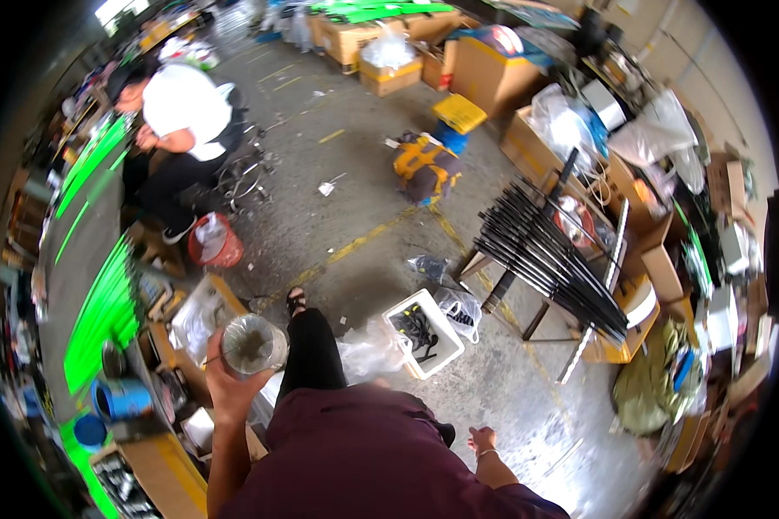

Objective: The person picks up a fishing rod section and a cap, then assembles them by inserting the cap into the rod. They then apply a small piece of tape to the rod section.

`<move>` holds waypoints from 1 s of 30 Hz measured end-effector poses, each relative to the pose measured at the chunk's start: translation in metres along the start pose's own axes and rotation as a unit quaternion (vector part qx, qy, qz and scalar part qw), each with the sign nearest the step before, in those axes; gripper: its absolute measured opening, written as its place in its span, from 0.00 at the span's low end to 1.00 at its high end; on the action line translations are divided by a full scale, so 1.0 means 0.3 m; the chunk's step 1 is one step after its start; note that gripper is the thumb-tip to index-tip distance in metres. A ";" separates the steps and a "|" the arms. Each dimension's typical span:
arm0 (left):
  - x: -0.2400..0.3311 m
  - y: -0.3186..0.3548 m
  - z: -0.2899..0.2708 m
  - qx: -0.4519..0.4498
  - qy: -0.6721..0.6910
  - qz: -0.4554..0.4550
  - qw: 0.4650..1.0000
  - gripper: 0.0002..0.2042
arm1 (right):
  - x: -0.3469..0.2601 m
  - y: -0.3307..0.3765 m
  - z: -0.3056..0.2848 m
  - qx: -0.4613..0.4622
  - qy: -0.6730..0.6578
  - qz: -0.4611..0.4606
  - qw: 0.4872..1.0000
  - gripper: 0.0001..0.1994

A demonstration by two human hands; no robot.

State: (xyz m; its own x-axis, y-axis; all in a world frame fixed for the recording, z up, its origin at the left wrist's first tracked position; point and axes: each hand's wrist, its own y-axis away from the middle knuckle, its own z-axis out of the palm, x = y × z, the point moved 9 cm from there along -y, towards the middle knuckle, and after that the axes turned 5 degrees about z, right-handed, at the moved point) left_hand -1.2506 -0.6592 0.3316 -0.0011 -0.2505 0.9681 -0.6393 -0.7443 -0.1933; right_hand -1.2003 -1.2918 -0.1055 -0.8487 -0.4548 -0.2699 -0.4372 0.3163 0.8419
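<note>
Left hand (227, 381) held jar (254, 344) up over bench edge (160, 467) at left. Bin (421, 332) stood on floor ahead of right hand (483, 439). Rod bundle (550, 259) lay on stand right of bin. Seated person (186, 117) was far left, bucket (215, 241) beside them.

A clear, glossy plastic jar (253, 344) sits in the left hand (225, 381); nearby lie matt black rods (545, 259), a white foam box (424, 333), brown cardboard cartons (493, 73) and a rough, stained concrete floor (355, 199).
</note>
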 end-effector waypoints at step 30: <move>-0.376 -1.851 0.779 -0.344 0.168 -0.056 0.922 0.42 | -0.996 0.438 1.032 0.038 -0.151 0.117 0.981 0.14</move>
State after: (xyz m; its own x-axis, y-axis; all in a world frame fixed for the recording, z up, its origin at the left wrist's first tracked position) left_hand -0.7159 -0.3624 0.2926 -0.0698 0.0956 0.9930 -0.9862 -0.1565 -0.0543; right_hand -1.0963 -0.8567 -0.0589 -0.9728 -0.0984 -0.2095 -0.2313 0.4491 0.8630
